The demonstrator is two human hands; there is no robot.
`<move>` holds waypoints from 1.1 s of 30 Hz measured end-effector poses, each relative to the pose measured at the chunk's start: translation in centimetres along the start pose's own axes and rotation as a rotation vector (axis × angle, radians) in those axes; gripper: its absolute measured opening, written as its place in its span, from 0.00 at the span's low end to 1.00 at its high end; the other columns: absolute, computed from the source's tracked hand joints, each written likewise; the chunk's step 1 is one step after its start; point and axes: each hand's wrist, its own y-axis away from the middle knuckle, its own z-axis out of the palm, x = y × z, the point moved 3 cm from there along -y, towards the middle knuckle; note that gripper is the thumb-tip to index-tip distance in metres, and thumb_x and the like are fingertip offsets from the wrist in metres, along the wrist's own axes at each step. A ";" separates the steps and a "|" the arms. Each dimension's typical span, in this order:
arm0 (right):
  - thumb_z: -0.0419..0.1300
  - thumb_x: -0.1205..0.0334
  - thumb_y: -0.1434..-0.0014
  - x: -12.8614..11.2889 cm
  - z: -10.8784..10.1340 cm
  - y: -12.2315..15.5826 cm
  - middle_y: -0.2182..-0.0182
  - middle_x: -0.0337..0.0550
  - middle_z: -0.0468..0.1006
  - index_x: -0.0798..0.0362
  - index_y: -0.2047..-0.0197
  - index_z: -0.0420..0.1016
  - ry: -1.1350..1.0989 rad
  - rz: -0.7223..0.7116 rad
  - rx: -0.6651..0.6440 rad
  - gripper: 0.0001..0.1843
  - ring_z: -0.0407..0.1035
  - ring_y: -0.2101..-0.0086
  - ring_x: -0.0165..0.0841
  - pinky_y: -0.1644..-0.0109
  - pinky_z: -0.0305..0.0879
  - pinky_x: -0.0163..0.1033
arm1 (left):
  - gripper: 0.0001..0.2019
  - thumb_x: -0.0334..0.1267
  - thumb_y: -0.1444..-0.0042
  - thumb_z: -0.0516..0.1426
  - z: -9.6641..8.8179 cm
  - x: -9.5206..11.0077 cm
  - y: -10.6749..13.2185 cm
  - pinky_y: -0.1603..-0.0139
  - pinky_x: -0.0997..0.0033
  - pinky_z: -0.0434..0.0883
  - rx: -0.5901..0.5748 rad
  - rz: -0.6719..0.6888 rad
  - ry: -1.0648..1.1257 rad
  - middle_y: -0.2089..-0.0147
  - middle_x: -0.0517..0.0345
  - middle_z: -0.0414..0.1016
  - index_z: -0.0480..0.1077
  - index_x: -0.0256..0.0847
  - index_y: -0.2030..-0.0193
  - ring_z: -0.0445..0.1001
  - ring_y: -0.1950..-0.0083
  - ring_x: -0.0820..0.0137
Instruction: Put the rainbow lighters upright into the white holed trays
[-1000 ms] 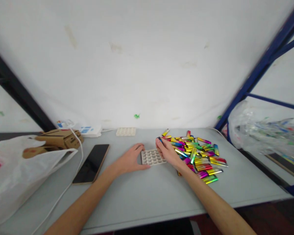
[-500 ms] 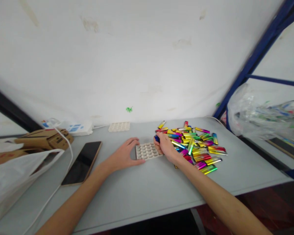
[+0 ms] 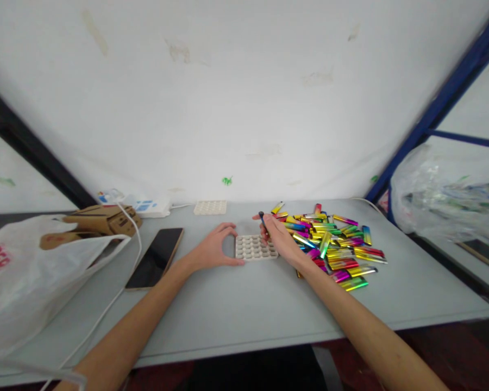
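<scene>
Grip: right hand (image 3: 279, 241) pinches a dark lighter (image 3: 262, 220) narrowly between its fingertips, nearly upright.
Lighter's place: above the dimpled tray (image 3: 255, 247), at its 1 o'clock corner.
Left hand (image 3: 214, 250): fingers loose and spread, touching the tray's 9 o'clock edge, clasping nothing.
Pile of lighters (image 3: 334, 247): iridescent, heaped at 3 o'clock of the tray, just beside the right wrist.
Second tray (image 3: 210, 207): at 11 o'clock, by the wall.
Phone (image 3: 155, 257): face up at 9 o'clock, beyond the left hand.
White bag (image 3: 32, 282): farther out at 9 o'clock, at the table (image 3: 248, 304) edge.
</scene>
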 end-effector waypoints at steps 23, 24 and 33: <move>0.65 0.64 0.21 0.7 3.0 -0.9 0.51 0.50 0.90 0.50 0.41 0.83 0.712 -0.368 -0.181 0.09 0.85 0.53 0.42 0.46 0.79 0.44 | 0.38 0.63 0.55 0.81 0.5 -0.8 -0.7 0.21 0.43 0.74 0.031 0.050 0.029 0.30 0.45 0.79 0.80 0.46 0.44 0.77 0.27 0.43; 0.65 0.63 0.21 0.7 3.0 -1.0 0.52 0.50 0.90 0.50 0.41 0.83 0.759 -0.370 -0.172 0.09 0.85 0.52 0.43 0.45 0.79 0.44 | 0.37 0.64 0.55 0.81 0.5 -0.8 -0.6 0.20 0.43 0.74 0.029 0.053 0.027 0.30 0.45 0.79 0.80 0.46 0.44 0.77 0.27 0.43; 0.66 0.61 0.20 -0.2 0.0 -1.0 0.47 0.54 0.89 0.52 0.40 0.87 1.000 -0.452 -0.116 0.11 0.82 0.45 0.45 0.34 0.75 0.50 | 0.39 0.67 0.54 0.79 0.3 -1.4 -0.7 0.19 0.42 0.73 0.032 0.029 -0.008 0.29 0.46 0.79 0.80 0.47 0.41 0.78 0.26 0.42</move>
